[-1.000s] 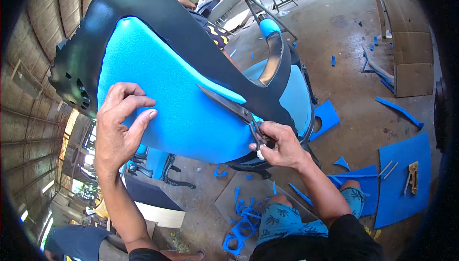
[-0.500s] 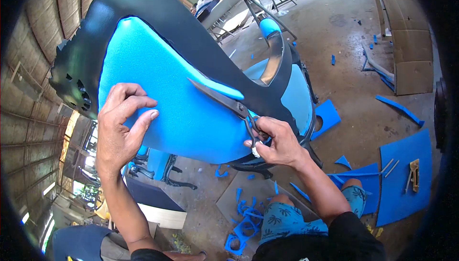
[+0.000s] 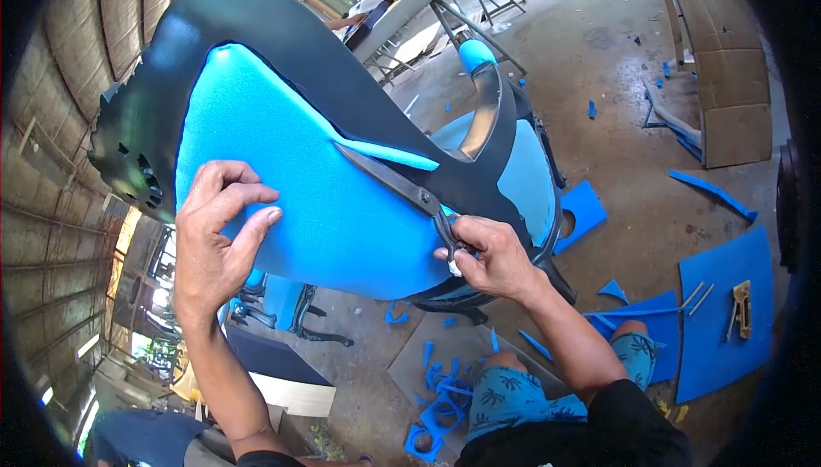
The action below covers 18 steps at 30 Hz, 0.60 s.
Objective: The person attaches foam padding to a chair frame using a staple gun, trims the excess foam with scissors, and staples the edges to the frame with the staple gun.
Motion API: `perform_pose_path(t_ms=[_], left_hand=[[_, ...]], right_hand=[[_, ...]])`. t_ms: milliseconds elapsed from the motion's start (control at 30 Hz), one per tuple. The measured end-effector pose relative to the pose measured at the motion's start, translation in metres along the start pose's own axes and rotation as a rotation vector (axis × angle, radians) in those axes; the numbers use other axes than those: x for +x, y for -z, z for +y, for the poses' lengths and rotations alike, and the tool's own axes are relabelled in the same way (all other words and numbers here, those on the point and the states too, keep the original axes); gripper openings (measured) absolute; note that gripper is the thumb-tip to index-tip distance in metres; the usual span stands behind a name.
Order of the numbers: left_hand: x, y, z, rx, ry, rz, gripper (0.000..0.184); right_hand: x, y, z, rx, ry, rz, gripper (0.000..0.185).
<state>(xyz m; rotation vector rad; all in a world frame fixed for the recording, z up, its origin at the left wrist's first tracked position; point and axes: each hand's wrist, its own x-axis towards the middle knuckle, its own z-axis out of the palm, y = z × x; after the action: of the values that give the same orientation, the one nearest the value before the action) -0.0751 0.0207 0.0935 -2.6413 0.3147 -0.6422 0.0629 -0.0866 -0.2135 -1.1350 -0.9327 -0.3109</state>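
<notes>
A bright blue foam panel [image 3: 282, 185] covers the back of a dark, carved chair [image 3: 291, 22]. My right hand [image 3: 492, 255] grips the handles of a pair of dark scissors [image 3: 398, 189], whose blades point up and left along the foam's edge. Beside the blades, a narrow foam strip [image 3: 393, 154] stands away from the panel, cut free at its lower end. My left hand [image 3: 218, 240] rests against the foam at the left, its fingers bent and the thumb apart, with nothing held.
Blue foam offcuts [image 3: 440, 416] litter the floor below. A larger blue sheet [image 3: 727, 330] lies at the right with a staple gun-like tool [image 3: 742, 309] on it. Cardboard [image 3: 731, 82] stands upright at upper right. Another person's hand [image 3: 346, 20] shows near the back table.
The scissor blades have closed further, and the handles have come together. The cut between strip and panel reaches farther up the edge. My left hand stays at nearly the same spot.
</notes>
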Motion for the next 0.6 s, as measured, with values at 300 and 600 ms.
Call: perform_pose_path(t_ms=[300, 600], left_hand=[[0.0, -0.002, -0.005, -0.017, -0.002, 0.02, 0.021], [-0.001, -0.002, -0.008, -0.034, -0.002, 0.023, 0.021]], right_hand=[[0.004, 0.003, -0.021, -0.009, -0.033, -0.037, 0.034], [0.012, -0.005, -0.029, 0.032, -0.058, 0.012, 0.028]])
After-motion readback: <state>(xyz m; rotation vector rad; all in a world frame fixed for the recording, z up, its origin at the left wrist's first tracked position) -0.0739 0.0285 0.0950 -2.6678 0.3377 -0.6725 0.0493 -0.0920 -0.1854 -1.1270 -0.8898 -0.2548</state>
